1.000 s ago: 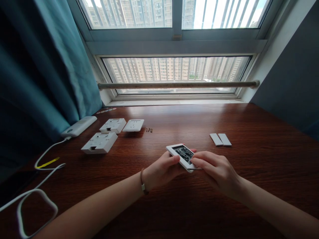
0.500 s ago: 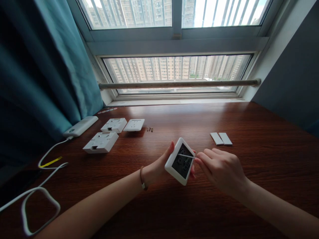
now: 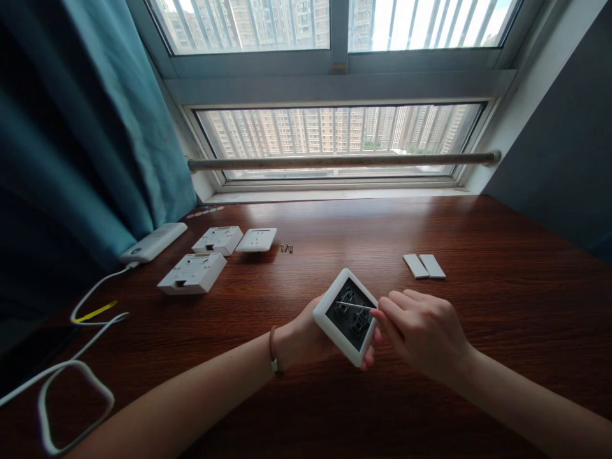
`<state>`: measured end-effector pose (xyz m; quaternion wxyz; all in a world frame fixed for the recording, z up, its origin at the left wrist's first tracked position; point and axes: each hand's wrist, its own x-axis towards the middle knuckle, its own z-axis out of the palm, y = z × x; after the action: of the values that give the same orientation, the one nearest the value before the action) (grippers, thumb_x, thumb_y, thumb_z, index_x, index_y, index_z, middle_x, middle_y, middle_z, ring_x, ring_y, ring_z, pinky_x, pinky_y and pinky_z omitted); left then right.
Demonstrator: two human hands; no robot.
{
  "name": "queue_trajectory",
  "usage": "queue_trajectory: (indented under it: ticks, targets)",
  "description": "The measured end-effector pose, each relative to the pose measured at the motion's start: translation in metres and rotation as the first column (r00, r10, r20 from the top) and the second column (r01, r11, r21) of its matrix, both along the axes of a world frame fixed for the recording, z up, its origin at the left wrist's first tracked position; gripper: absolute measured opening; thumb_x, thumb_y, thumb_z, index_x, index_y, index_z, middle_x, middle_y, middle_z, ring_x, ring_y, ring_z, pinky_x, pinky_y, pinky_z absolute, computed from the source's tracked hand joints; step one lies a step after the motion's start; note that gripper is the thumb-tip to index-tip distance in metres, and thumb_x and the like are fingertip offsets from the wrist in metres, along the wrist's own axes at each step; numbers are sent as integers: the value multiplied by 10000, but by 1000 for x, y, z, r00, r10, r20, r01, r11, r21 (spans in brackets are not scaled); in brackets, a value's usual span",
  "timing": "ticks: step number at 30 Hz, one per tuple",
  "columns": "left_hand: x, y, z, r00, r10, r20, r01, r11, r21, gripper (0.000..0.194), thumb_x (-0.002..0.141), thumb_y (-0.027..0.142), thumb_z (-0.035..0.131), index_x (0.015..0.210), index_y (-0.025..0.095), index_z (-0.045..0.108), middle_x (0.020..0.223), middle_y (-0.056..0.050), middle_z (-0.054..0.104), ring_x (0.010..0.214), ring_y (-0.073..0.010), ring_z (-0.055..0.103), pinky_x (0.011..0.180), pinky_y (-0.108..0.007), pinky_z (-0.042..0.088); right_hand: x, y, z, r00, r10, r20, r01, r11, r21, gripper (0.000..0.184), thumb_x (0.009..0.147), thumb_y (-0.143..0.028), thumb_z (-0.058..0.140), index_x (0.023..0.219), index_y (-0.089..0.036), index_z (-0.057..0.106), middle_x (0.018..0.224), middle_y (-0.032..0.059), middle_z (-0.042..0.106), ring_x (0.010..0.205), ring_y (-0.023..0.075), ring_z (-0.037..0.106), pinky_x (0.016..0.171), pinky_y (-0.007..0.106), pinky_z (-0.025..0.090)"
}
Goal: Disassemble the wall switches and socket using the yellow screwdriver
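My left hand [image 3: 313, 335] is closed around a white-framed wall switch or socket [image 3: 327, 313], tilted above the table with its black inner part facing up. Its fingers curl behind the frame, with fingertips showing at the lower right edge. My right hand [image 3: 421, 325] pinches a thin metal screwdriver-like tool [image 3: 356, 306]. The tool's shaft reaches across the black inner part, with its tip near the upper left of the opening; the handle is hidden in the hand. Whether the tip touches cannot be told.
Two white wall-socket units [image 3: 194, 274] and a flat white socket plate [image 3: 257, 240] lie at left, beside several small screws [image 3: 287, 248]. Two white rectangular covers [image 3: 424, 266] lie at right. A white box-like device [image 3: 153, 242], white cable [image 3: 79, 364] and yellow strip [image 3: 98, 311] are far left.
The white-framed unit has turned more toward me and dropped slightly. My left thumb has moved from its upper edge out of sight. The tool's tip has shifted slightly left and up.
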<state>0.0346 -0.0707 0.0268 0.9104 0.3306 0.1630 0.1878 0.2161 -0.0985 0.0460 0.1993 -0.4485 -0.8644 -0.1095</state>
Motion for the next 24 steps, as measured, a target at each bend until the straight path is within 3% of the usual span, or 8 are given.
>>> queue_trajectory:
  ticks: [5, 9, 12, 15, 19, 24]
  targets:
    - [-1, 1, -2, 999, -20, -25, 20, 1000, 0, 492, 800, 461, 313, 905, 70, 592, 845, -160, 615, 663, -246, 609, 642, -365, 433, -2, -1, -3, 999, -30, 28, 30, 999, 15, 303, 879, -304, 380, 624, -200, 506, 568, 17, 522, 554, 150, 424, 552, 303, 182]
    - [-4, 2, -4, 988, 30, -153, -22, 998, 51, 470, 796, 470, 351, 903, 83, 594, 822, -157, 633, 697, -259, 620, 650, -365, 439, -6, -5, -9, 996, -85, 13, 85, 996, -28, 310, 887, -321, 355, 644, -203, 508, 581, 17, 541, 553, 152, 463, 539, 295, 183]
    - [-7, 3, -2, 933, 172, -316, -142, 983, 115, 438, 776, 490, 402, 872, 107, 590, 735, -119, 639, 616, -222, 607, 528, -304, 435, -9, -9, -14, 993, -119, -18, 116, 983, -139, 326, 898, -322, 313, 667, -199, 506, 594, 17, 567, 525, 147, 491, 514, 283, 184]
    - [-6, 2, 0, 882, 242, -404, -227, 970, 86, 453, 741, 541, 433, 788, 116, 584, 597, -54, 593, 453, -146, 527, 398, -226, 343, -14, -11, -17, 986, -147, -83, 112, 937, -332, 335, 912, -313, 275, 691, -193, 497, 619, 18, 602, 522, 142, 529, 502, 266, 208]
    - [-2, -2, -1, 879, 309, -363, -342, 939, -29, 441, 734, 535, 442, 728, 117, 582, 579, -31, 563, 460, -118, 495, 405, -208, 310, -18, -12, -21, 959, -147, -242, -3, 850, -527, 331, 918, -322, 254, 720, -190, 484, 630, 18, 610, 548, 135, 558, 518, 232, 274]
    - [1, -4, -13, 892, 351, -283, -384, 920, -70, 425, 750, 506, 451, 763, 112, 610, 661, -59, 613, 553, -151, 545, 523, -258, 378, -19, -12, -24, 925, -173, -338, -53, 821, -568, 334, 908, -355, 274, 693, -191, 472, 598, 11, 585, 522, 132, 538, 535, 224, 320]
